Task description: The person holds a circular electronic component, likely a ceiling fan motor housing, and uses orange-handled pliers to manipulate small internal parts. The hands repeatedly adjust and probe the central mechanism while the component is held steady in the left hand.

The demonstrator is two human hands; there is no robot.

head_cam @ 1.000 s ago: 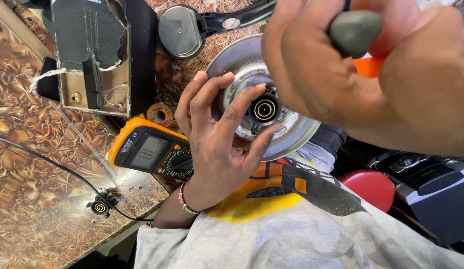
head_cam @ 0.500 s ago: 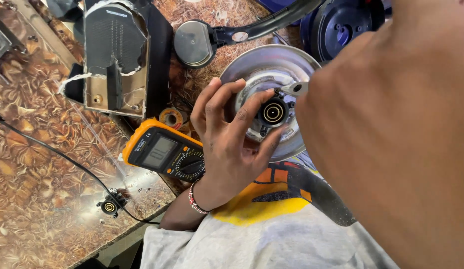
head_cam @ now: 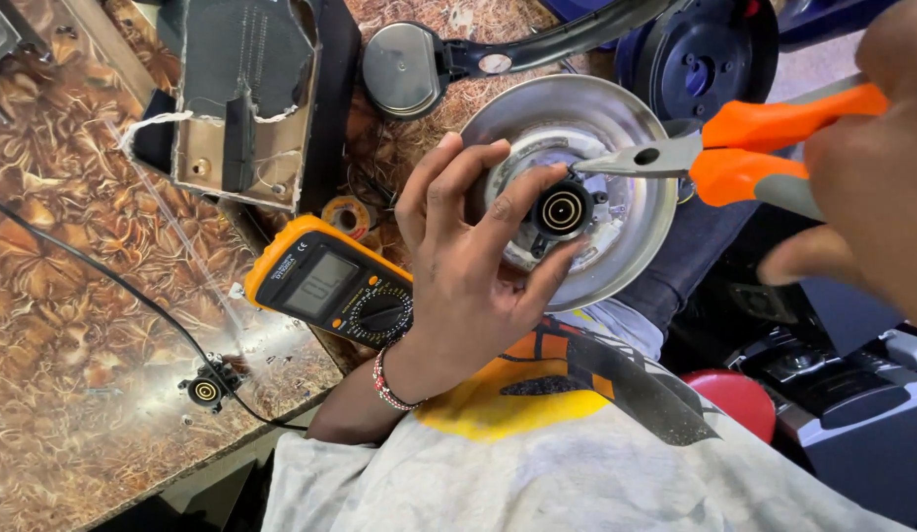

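While I scan from the left, I see first the bench with a brown patterned top, where a thin black cable ends in a small round connector. Next to it lies a yellow multimeter, partly over the bench edge. My left hand comes after; its grip is clenched around the steel kettle base, thumb and fingers touching the black round socket in the middle. This base is tilted toward me, above my lap. To the right, my right hand is grasping orange-handled pliers. Their long axis runs almost level, right to left, and the nose points at the socket, just beside its upper right edge. So the left hand is on the socket, the right hand well apart.
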